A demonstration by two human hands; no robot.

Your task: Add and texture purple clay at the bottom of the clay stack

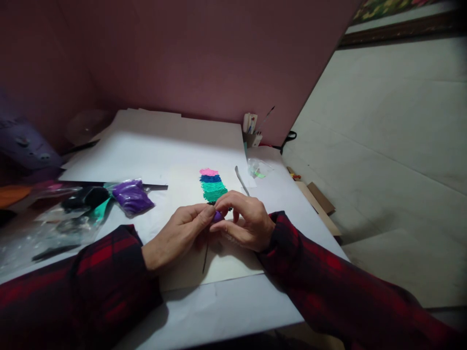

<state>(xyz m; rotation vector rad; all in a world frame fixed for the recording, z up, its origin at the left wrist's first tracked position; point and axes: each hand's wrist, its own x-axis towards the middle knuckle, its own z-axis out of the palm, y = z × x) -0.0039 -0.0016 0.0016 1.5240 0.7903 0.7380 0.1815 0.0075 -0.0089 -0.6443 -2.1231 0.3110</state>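
White table (233, 316) — paper sheet (226, 267), purple bag (132, 197), metal tool (241, 180).

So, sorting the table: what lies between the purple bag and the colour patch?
Bare white paper, seen in the head view, between purple bag and colour patch.

Mauve wall (204, 53), white table (226, 311), pale floor (394, 146)

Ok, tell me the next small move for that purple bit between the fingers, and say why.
Probably press the purple bit down just below the green band of the coloured patch. Both the left hand and right hand pinch it right at the patch's lower edge, and the stacked bands, pink, blue, then green, end there.
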